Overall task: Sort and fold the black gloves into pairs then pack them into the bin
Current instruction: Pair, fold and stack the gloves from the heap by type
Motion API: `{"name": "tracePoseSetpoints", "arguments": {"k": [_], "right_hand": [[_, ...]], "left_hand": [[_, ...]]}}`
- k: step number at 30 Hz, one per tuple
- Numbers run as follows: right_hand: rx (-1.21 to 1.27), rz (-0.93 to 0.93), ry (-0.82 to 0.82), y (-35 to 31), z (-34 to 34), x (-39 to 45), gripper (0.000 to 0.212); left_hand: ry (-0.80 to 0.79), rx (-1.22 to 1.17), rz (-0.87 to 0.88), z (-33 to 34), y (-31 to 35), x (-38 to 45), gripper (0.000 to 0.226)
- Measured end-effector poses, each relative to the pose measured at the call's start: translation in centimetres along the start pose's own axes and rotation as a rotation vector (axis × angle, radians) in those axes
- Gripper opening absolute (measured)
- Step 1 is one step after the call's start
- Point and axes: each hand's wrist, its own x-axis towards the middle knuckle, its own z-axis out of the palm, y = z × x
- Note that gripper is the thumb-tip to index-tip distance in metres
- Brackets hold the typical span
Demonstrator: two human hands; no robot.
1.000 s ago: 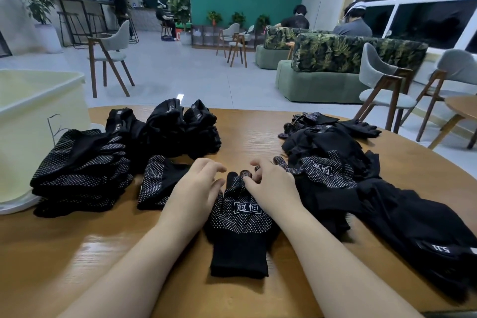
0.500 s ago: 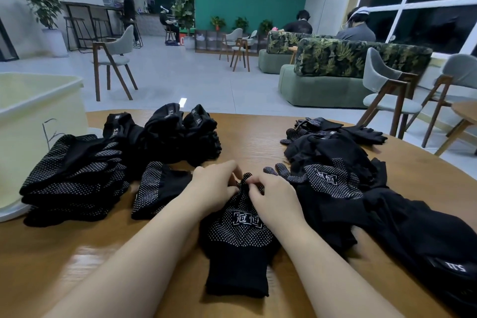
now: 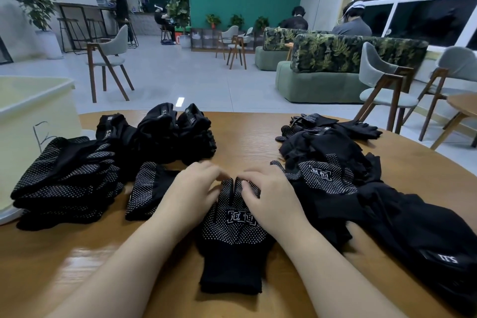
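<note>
Centrally, a dotted black knit glove (image 3: 233, 230) lies flat on the round wooden table (image 3: 258, 134), cuff toward the viewer. Left hand (image 3: 192, 195) and right hand (image 3: 268, 197) pinch its finger end with curled fingertips. Folded dotted gloves (image 3: 67, 181) are stacked at left beside a pale plastic bin (image 3: 33, 116); one folded pair (image 3: 147, 190) lies just beside the left wrist; smooth rolled gloves (image 3: 165, 131) sit behind. An unsorted heap (image 3: 361, 188) crowds the right forearm.
</note>
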Motion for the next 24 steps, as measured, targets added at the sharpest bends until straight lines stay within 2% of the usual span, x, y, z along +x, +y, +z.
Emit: {"name": "tracePoseSetpoints", "arguments": {"k": [2, 5, 10, 17, 21, 24], "right_hand": [[0.055, -0.074, -0.060, -0.1, -0.4, -0.9, 0.022], [0.130, -0.138, -0.163, -0.2, -0.9, -2.4, 0.013], [0.241, -0.149, -0.250, -0.4, -2.1, -4.3, 0.007], [0.298, -0.228, -0.223, -0.9, -3.8, -7.7, 0.013], [0.231, -0.230, -0.380, -0.7, -4.7, -8.8, 0.031], [0.195, -0.206, -0.473, -0.5, -5.2, -9.4, 0.041]], "left_hand": [[-0.075, -0.045, 0.061, -0.3, -0.6, -1.8, 0.018], [-0.156, -0.116, 0.105, -0.8, -1.1, -4.0, 0.030], [-0.142, -0.235, 0.079, -1.5, -0.7, -6.3, 0.023], [-0.161, -0.293, 0.109, -2.7, 0.0, -8.8, 0.019], [-0.205, -0.239, 0.184, -2.7, 0.4, -9.5, 0.020], [-0.236, -0.257, 0.166, -2.6, 0.7, -9.5, 0.020]]}}
